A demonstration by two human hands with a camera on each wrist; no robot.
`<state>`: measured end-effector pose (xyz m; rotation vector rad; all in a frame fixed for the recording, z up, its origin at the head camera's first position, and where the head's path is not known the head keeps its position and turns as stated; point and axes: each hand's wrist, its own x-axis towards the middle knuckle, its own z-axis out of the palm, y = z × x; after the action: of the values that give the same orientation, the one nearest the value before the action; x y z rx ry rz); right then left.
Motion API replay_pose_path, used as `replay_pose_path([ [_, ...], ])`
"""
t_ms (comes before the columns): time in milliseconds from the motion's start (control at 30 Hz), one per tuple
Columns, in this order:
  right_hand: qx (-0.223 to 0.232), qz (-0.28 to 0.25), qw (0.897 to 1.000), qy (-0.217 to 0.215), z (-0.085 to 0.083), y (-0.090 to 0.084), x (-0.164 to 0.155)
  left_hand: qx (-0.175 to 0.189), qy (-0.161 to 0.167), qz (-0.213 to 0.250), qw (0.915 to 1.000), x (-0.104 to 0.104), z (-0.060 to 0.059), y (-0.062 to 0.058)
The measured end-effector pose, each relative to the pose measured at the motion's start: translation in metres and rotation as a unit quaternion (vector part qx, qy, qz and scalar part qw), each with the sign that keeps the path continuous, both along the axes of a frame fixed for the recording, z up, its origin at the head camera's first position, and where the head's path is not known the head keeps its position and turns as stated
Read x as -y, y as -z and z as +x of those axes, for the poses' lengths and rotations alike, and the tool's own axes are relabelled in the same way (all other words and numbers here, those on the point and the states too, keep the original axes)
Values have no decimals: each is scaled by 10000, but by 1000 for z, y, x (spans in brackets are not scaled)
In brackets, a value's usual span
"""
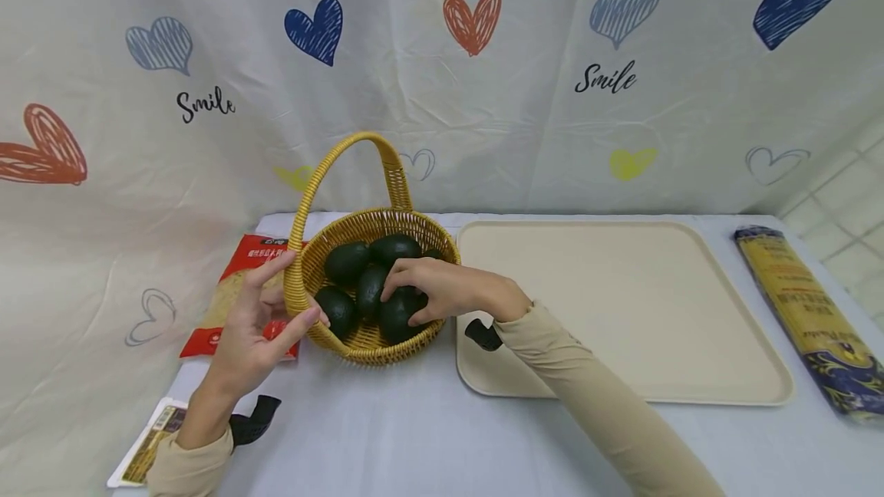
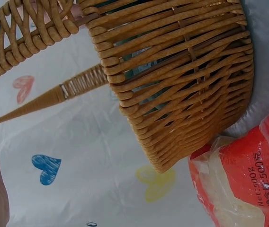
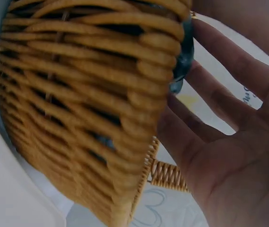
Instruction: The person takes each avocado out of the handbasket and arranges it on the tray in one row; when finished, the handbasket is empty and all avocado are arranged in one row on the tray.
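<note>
A yellow wicker basket [image 1: 387, 357] with a tall arched handle [image 1: 397, 189] stands on the table, several dark green avocados [image 1: 347, 262] inside it. At the handle's left base, my left hand [image 1: 250, 332] holds the basket, thumb in front and fingers around the wicker. My right hand [image 1: 445, 287] reaches over the right rim, its fingers and thumb bent around the near avocado [image 1: 397, 319], which still sits among the others. In the right wrist view, fingertips meet the dark avocado [image 3: 185, 54] above the rim; the basket wall [image 3: 87, 94] hides its lower part.
A beige tray [image 1: 621, 313] lies right of the basket, beneath my right forearm. Beyond it is a yellow-and-blue pasta packet [image 1: 811, 317]. A red food bag [image 1: 221, 294] lies behind my left hand, and a flat yellow-brown package [image 1: 153, 447] by my left sleeve. A printed curtain [image 1: 525, 121] hangs behind.
</note>
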<state>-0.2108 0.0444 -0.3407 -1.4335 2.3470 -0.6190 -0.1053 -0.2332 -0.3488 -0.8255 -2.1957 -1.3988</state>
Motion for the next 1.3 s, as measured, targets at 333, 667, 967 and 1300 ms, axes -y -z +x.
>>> replay_pose_path([
  [333,147,211,9997,59,0,10,9,108,-45,3,9999,-1,1,1],
  [667,9,416,9991,118,2,7,9,106,76,50,9999,-1,-1,0],
  [967,94,304,9995,-83,-2,9,13,145,94,34,9998,-2,-1,-2],
  [1300,233,657,9975,-126,-2,8,23,113,91,42,9999,1,1,0],
])
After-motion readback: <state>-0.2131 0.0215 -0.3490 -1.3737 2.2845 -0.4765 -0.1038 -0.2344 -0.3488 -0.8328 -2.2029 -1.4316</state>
